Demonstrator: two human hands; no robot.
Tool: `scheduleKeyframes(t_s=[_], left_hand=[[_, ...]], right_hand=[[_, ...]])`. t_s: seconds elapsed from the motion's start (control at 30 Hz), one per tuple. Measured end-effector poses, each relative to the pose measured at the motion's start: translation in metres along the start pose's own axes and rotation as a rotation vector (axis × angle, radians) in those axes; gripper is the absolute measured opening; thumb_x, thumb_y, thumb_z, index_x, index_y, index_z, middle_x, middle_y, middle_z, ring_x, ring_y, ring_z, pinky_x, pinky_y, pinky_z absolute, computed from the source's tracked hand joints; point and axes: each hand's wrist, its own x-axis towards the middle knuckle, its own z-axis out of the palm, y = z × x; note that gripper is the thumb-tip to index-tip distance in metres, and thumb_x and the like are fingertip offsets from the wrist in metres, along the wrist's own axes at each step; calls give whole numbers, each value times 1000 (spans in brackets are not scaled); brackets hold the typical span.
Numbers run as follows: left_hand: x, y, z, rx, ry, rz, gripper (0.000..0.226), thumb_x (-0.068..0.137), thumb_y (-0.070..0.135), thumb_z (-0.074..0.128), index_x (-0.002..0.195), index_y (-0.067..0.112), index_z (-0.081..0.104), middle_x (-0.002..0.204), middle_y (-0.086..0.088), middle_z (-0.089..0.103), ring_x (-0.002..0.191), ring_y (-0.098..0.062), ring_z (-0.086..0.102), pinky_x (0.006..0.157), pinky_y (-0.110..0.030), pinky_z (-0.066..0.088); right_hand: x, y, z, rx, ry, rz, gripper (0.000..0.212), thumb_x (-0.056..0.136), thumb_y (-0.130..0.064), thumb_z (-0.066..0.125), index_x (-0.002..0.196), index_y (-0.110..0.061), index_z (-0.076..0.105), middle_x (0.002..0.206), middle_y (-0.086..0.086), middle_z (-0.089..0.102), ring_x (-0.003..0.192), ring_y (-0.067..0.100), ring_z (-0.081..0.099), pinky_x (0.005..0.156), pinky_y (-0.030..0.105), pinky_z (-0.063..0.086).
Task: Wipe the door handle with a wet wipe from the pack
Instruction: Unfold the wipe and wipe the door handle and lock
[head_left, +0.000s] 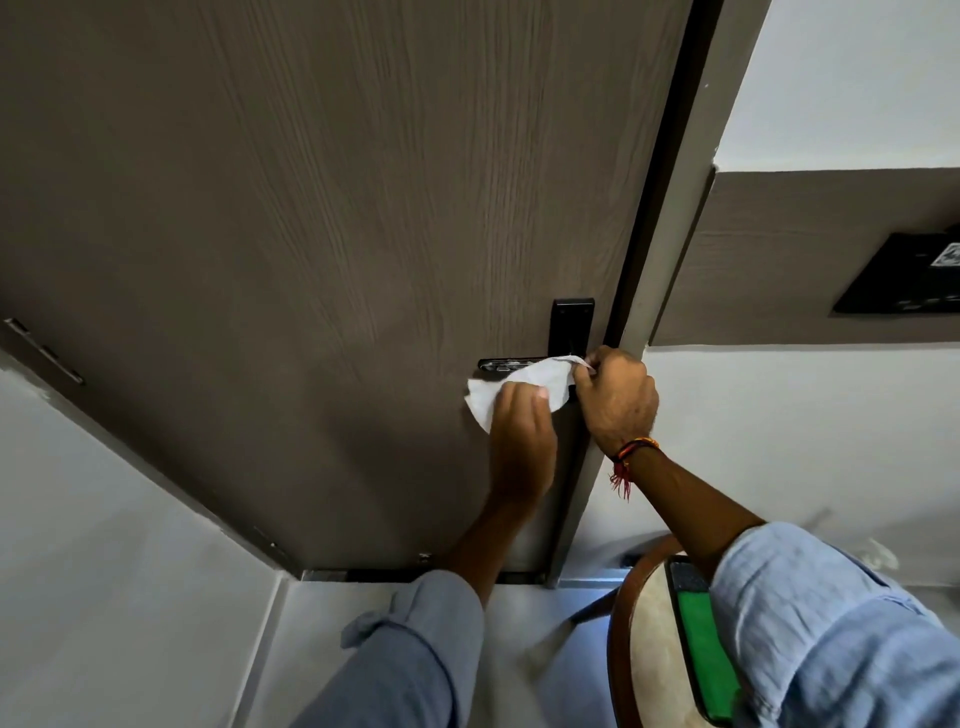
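A black lever door handle (500, 364) with a tall black backplate (571, 325) sits on the grey-brown wooden door (311, 208). A white wet wipe (540, 379) is stretched across the handle's right part. My left hand (519, 431) grips the wipe's lower left end. My right hand (618, 400) pinches its upper right end by the door edge. The green wipe pack (701, 639) lies on a round table at the lower right, partly hidden by my right sleeve.
The door frame (660, 291) runs just right of the handle. A black switch panel (904, 280) is on the wall to the right. The round table with a brown rim (621, 644) stands below my right arm. A white wall flanks the door on the left.
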Motion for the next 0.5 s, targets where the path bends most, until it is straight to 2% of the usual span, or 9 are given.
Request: scheduleKeyframes(t_s=[0.03, 0.07, 0.1, 0.17, 0.23, 0.3, 0.37, 0.43, 0.5], left_hand=[[-6, -2, 9, 68, -57, 120, 36, 111, 22, 39, 109, 1, 69, 112, -16, 71, 108, -25, 68, 96, -44, 59], [-8, -6, 16, 167, -118, 227, 39, 111, 22, 38, 127, 0, 66, 132, -19, 67, 128, -31, 64, 112, -47, 52], [-9, -11, 21, 270, -164, 296, 41, 109, 21, 41, 142, 2, 57, 149, -19, 58, 142, -32, 53, 121, -50, 42], [-10, -19, 25, 478, -255, 326, 56, 106, 23, 47, 159, 10, 35, 168, -10, 34, 158, -27, 30, 128, -53, 28], [-12, -26, 25, 599, -317, 316, 68, 104, 31, 48, 164, 14, 20, 173, -5, 20, 161, -24, 18, 129, -52, 22], [-14, -28, 25, 669, -297, 334, 71, 102, 33, 47, 164, 14, 19, 173, -7, 20, 161, -25, 20, 128, -53, 22], [-17, -24, 27, 655, -248, 366, 69, 101, 28, 48, 163, 12, 22, 172, -8, 24, 160, -27, 23, 128, -54, 24], [-27, -18, 31, 590, -194, 348, 66, 100, 23, 50, 161, 9, 30, 169, -10, 33, 158, -27, 29, 127, -55, 31], [-41, -12, 36, 570, -175, 323, 63, 99, 24, 57, 156, 6, 38, 164, -13, 41, 155, -29, 36, 126, -52, 34]], right_hand=[[1, 0, -1, -1, -4, -4, 29, 101, -35, 64, 106, -9, 74, 102, 15, 77, 89, 34, 73, 78, 37, 60], [1, 1, -2, -1, -11, -11, 29, 101, -36, 63, 106, -9, 74, 102, 15, 77, 89, 34, 73, 78, 38, 61], [2, 1, -3, -3, -19, -21, 30, 101, -37, 63, 106, -9, 75, 101, 15, 77, 89, 33, 73, 78, 39, 62], [4, 2, -5, -14, -28, -38, 32, 102, -38, 63, 106, -9, 75, 100, 14, 77, 88, 32, 73, 78, 39, 63], [5, 2, -8, -27, -45, -52, 33, 103, -38, 62, 108, -8, 75, 101, 15, 77, 88, 32, 73, 79, 39, 64], [8, 3, -11, -60, -68, -75, 32, 103, -37, 61, 106, -9, 75, 99, 15, 76, 88, 32, 73, 79, 41, 64], [13, 4, -15, -114, -75, -123, 30, 101, -37, 61, 101, -10, 74, 94, 13, 75, 82, 31, 71, 74, 40, 63], [17, 4, -21, -151, -77, -191, 27, 99, -35, 64, 96, -10, 73, 84, 8, 70, 73, 26, 64, 64, 34, 55], [22, 1, -28, -179, -114, -285, 23, 97, -34, 67, 95, -11, 72, 80, 6, 66, 71, 24, 62, 62, 33, 53]])
